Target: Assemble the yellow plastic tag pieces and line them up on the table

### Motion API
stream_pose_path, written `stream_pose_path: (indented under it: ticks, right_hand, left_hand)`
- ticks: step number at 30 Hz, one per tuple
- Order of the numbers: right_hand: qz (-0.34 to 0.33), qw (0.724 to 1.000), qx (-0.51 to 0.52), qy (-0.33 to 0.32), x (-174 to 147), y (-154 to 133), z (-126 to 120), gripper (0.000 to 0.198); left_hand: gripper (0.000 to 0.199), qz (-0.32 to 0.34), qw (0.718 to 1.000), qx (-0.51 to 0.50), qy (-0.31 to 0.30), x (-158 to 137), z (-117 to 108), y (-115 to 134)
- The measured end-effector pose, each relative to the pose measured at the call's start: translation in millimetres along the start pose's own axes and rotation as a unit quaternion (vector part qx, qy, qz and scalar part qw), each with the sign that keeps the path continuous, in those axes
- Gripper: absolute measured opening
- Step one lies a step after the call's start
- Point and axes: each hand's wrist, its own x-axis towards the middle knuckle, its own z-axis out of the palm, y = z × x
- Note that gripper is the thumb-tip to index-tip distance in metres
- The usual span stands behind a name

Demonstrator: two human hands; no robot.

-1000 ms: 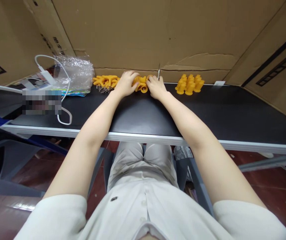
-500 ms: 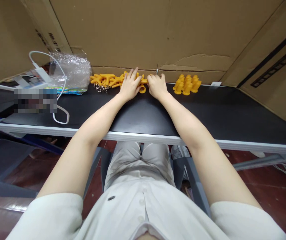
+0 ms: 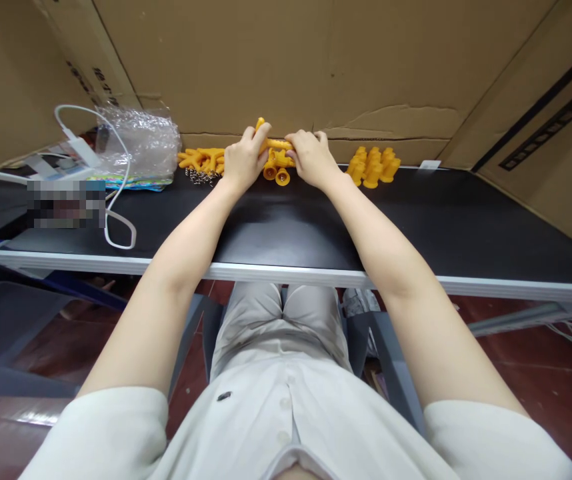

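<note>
Raised at the back of the table is a yellow branched plastic piece [image 3: 279, 143], one arm pointing up and another to the right. My left hand [image 3: 244, 157] is closed around its left side. The curled fingers of my right hand [image 3: 312, 155] grip the right end of the same piece. Beneath it, between my hands, stand several yellow flared plastic pieces [image 3: 282, 177] with hollow round ends facing me. A pile of yellow branched pieces [image 3: 203, 160] lies left of my left hand, beside small metal springs [image 3: 201, 177]. My fingertips are partly hidden.
Several yellow flared pegs [image 3: 373, 170] stand grouped to the right of my right hand. At left are a clear plastic bag [image 3: 141, 143], a white cable [image 3: 129, 157] and a blurred-out patch. Cardboard walls [image 3: 266, 60] enclose the black table [image 3: 286, 233].
My left hand has moved left and closed on the branched piece, which is now lifted with one arm upright. My right hand has shifted slightly, and the flared pieces between my hands show more.
</note>
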Motion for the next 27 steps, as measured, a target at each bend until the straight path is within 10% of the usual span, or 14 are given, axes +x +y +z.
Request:
stream_pose_path:
  ticks: [27]
  right_hand:
    - [0.02,0.994,-0.081,0.066,-3,17,-8,0.054]
  left_hand:
    - [0.056,-0.004,1.0,-0.031,-0.005,13,12,-25]
